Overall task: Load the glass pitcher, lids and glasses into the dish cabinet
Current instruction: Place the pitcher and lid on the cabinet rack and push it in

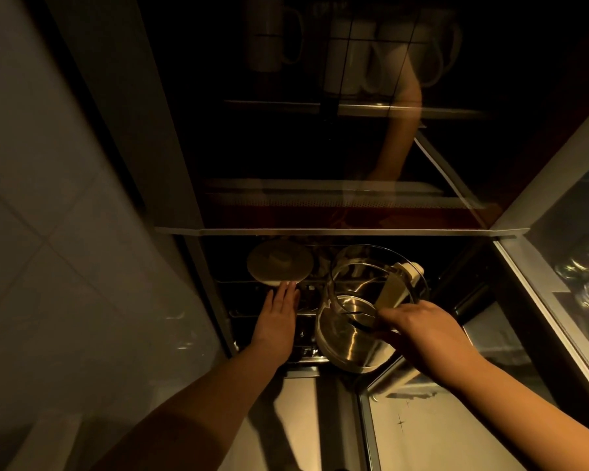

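In dim light, the glass pitcher [351,331] with a steel base and cream handle lies tilted at the mouth of the lower cabinet shelf. My right hand [419,326] grips it at the lower end of the handle. A round pale lid [279,263] stands tilted on the wire rack to the left of the pitcher. My left hand [279,316] reaches in flat, its straight fingertips touching the lid's lower edge. A clear round glass piece [374,263] sits behind the pitcher; I cannot tell what it is.
The wire rack [252,312] runs under both hands. Above, a dark glass-fronted compartment [320,147] shows white mugs [272,35] and a reflected arm. The open glass door [558,283] at the right reflects glasses. A tiled wall [65,232] stands at the left.
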The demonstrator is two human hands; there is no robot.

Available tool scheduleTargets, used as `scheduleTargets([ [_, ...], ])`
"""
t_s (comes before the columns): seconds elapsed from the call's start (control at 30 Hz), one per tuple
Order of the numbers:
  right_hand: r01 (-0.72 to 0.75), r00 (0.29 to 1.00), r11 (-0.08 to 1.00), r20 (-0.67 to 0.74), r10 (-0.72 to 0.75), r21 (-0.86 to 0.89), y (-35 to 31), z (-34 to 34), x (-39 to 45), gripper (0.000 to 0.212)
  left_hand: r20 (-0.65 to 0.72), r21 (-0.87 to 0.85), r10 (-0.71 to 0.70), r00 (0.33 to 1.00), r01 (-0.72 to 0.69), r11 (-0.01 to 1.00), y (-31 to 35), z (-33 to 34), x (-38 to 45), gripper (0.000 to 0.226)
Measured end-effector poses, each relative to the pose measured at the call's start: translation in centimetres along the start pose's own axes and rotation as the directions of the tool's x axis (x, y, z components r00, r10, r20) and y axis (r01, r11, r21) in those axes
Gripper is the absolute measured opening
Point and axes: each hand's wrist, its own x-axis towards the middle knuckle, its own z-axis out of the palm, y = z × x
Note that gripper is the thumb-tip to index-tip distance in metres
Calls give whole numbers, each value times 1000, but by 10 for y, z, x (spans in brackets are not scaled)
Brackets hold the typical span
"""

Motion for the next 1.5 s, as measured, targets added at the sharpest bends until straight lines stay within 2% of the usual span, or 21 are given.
scheduleTargets([
  [0.27,4,1000,1000,-13,-4,2,-4,1,-1,19,61,55,-14,998,11,998,1,-2,4,85],
  [0.37,-1,1000,1000,-17,1,3,-7,0,-2,20,69,10,-60,996,60,998,-6,-1,6,85],
  [0.53,-1,1000,1000,-12,1,19,-10,0,-6,20,145,-10,-33,989,35,999,-19,-2,13,94],
  [0.77,8,1000,1000,3,-8,8,-8,4,-7,22,152,-273,-23,988,64,960,-19,-20,18,80],
  [0.83,19,1000,1000,-7,-19,13,-7,4,-7,20,95,-382,-16,995,52,923,-16,-24,14,79],
  [0.93,39,999,999,-25,-39,9,-5,2,-5,19,-83,-565,-60,995,3,825,-10,-35,5,76],
  [1.07,58,998,998,-19,-58,-5,0,-2,-3,19,-311,-687,-108,944,-145,712,-2,-50,-18,77],
  [1.27,114,993,993,-41,-114,-14,3,-9,-4,16,-557,-558,17,831,-389,733,2,-72,-59,85],
  [1.4,150,988,989,-46,-150,-1,2,-14,-6,17,-666,-440,86,741,-484,756,13,-96,-74,59],
  [1.5,183,981,983,-67,-182,10,1,-21,-10,19,-723,-323,107,682,-471,821,20,-105,-79,43],
])
